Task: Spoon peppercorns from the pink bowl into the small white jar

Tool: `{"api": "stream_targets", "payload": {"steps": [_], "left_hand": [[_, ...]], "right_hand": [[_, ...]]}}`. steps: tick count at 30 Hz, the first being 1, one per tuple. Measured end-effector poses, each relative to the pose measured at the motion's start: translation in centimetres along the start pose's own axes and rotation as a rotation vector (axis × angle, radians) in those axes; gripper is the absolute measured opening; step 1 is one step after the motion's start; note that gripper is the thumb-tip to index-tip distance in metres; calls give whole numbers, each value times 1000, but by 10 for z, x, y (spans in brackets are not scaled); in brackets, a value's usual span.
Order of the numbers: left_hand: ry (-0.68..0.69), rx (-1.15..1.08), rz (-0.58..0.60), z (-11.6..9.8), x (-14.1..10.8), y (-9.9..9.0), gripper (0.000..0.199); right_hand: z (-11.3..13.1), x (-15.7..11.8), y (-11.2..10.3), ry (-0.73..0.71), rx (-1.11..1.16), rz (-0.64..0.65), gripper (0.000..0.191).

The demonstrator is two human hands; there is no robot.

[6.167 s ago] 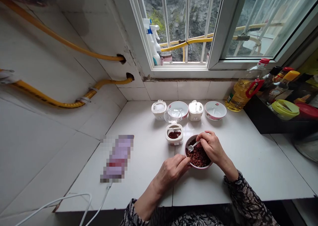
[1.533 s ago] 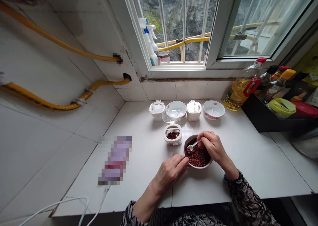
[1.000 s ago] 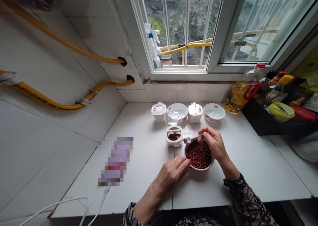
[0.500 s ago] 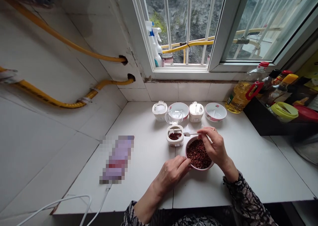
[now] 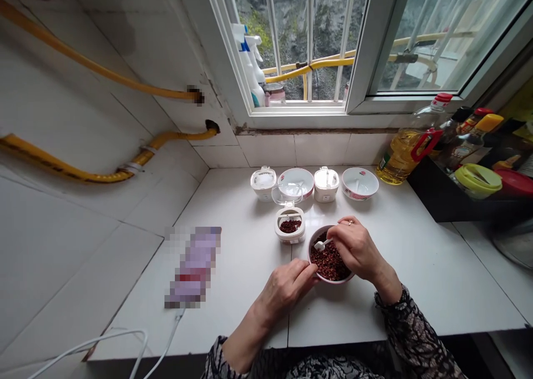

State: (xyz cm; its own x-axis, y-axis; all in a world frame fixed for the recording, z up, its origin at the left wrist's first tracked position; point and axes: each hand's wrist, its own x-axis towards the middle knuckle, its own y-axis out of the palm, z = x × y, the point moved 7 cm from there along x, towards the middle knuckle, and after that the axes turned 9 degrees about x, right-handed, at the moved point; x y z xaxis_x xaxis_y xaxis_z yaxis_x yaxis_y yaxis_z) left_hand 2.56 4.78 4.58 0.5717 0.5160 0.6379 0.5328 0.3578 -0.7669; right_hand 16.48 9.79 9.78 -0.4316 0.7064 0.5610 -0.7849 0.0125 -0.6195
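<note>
My left hand grips the near left rim of a bowl, its fingers closed on the edge. Dark red-brown peppercorns fill much of the bowl. My right hand pinches the handle of a small white spoon, whose head rests at the surface of the peppercorns. Just beyond the bowl, to the left, stands a white seasoning jar with its clear lid raised. Some of the same peppercorns lie inside that jar.
Behind are two more seasoning jars, one white-filled and one beside it, plus two flowered bowls, left and right. An oil bottle and a black condiment box stand right. A blurred purple object with a cable lies left.
My right hand has brought the spoon from beside the open jar down into the bowl of peppercorns. My left hand keeps its hold on the bowl. The view has shifted slightly.
</note>
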Motion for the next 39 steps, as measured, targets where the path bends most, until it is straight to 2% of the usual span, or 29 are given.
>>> {"api": "stream_targets", "payload": {"steps": [2,4,7,9,11,14,19,26,33,39], "left_hand": [[-1,-1,-11,0,0,-1,20],[-2,-13,-12,0,1,-1,19],[3,-44,-14,-1,0,-2,19],[-19,-67,-47,1,0,-5,19],[-78,-75,-112,6,-1,-9,18],[-142,-55,-196,12,-2,-13,20],[-113,-120,-189,11,0,-11,23],[-166,-190,-204,15,1,-11,16],[-240,-238,-238,21,-3,-13,13],[-284,-164,-312,34,5,-30,15]], "right_hand": [[7,-1,3,-72,-17,40,20],[5,-1,-1,-41,-3,-11,20],[-12,-5,-16,184,106,-191,20],[-26,-10,-20,370,276,-274,19],[-35,-13,-16,506,484,-295,18],[-37,-14,-5,603,691,-274,17],[-34,-14,6,635,747,-222,16],[-36,-15,12,650,721,-198,17],[-42,-14,5,675,729,-277,16],[-45,-14,-4,657,692,-334,16]]}}
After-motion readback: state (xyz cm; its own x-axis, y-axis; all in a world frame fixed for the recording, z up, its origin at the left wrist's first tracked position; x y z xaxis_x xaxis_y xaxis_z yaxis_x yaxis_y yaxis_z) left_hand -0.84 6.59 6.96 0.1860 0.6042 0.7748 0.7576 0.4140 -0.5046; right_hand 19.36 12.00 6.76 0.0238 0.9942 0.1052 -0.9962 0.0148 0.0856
